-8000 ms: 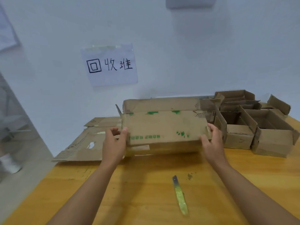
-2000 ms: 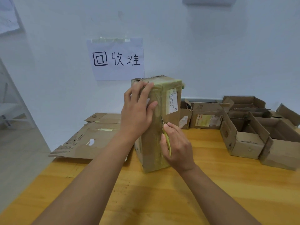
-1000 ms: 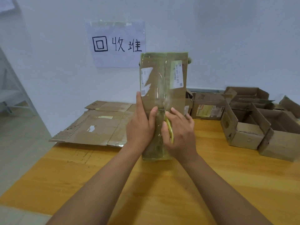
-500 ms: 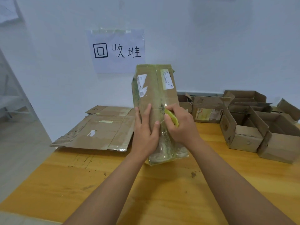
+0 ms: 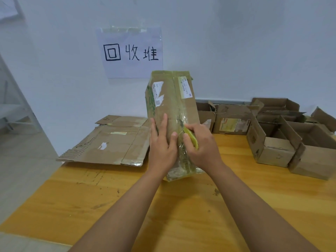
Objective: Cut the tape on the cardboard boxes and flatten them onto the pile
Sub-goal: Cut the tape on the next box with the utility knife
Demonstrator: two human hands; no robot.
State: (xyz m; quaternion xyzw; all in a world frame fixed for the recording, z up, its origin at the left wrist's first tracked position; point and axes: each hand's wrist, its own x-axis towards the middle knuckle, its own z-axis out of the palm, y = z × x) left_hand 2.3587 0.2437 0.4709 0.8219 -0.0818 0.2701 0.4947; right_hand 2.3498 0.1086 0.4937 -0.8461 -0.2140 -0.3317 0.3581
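A tall taped cardboard box (image 5: 172,99) stands on end on the wooden table (image 5: 127,206), tilted slightly left, with white labels near its top. My left hand (image 5: 162,144) lies flat against its front face, fingers straight, thumb beside the taped seam. My right hand (image 5: 201,144) grips a yellow-green cutter (image 5: 190,136), whose tip meets the clear tape on the box's middle seam. The pile of flattened cardboard (image 5: 112,142) lies to the left of the box at the table's far left edge.
Several open cardboard boxes (image 5: 276,140) stand along the right and back of the table. A paper sign (image 5: 131,53) hangs on the white wall behind. The table's left edge drops to a grey floor (image 5: 21,160).
The box was turned from lying flat to standing on end. Over the last second my right hand has moved the cutter up the seam, and my left hand has stayed pressed on the front face.
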